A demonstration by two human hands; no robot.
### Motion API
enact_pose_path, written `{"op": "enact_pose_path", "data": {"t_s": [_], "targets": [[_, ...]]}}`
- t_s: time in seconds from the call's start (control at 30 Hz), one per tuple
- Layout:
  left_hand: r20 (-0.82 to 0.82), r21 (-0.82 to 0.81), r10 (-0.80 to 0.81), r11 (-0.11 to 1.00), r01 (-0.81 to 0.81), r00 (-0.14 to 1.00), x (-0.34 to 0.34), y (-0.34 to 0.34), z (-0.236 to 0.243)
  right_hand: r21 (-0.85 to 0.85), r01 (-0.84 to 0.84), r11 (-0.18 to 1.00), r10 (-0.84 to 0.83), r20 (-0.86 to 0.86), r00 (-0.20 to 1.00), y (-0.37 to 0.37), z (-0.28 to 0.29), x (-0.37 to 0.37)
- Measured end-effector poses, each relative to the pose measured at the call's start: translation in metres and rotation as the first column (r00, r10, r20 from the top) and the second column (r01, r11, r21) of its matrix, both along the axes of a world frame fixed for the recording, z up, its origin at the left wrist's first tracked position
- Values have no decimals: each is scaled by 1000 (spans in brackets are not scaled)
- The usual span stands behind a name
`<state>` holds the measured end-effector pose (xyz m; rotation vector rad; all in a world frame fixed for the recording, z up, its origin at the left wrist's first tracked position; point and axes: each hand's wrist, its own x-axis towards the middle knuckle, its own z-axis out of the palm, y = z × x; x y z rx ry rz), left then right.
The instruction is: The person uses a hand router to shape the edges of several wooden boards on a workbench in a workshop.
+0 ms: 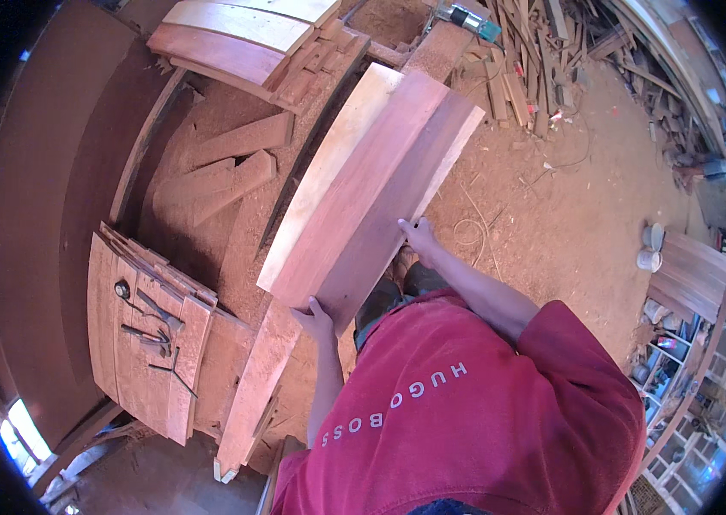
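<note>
A wide wooden panel [371, 193] of pale and reddish-brown strips lies at a slant across the bench beam in front of me. My left hand [318, 323] grips its near end, thumb on the upper face and fingers tucked under. On its right long edge sits my right hand [417, 239], thumb over the top; the other fingers are partly hidden beneath. The near end of the panel overlaps a dusty bench beam [261, 378].
Left of me, a stack of panels [109, 335] carries a hammer [159, 307] and other hand tools. More boards [230, 39] are stacked at the far left, near wood blocks [247, 142]. A teal power tool [470, 21] lies at the far end; scrap wood [543, 51] is heaped right of it.
</note>
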<state>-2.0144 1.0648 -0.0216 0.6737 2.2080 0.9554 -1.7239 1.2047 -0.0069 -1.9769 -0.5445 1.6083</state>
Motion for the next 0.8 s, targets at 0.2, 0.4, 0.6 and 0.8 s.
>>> {"op": "enact_pose_path", "data": {"t_s": [0.2, 0.4, 0.6, 0.8], "targets": [[29, 64, 69, 995, -71, 997, 9, 13, -3, 77, -129, 989, 133, -39, 990, 35, -6, 6], [73, 138, 92, 985, -102, 993, -2, 22, -6, 46, -283, 958, 286, -121, 951, 51, -4, 20], [133, -33, 68, 997, -64, 989, -5, 29, -1, 82, -925, 370, 892, 247, 379, 105, 1, 134], [-429, -172, 246, 923, -345, 869, 25, 36, -16, 205, -274, 940, 282, -8, 959, 323, 69, 280]]}}
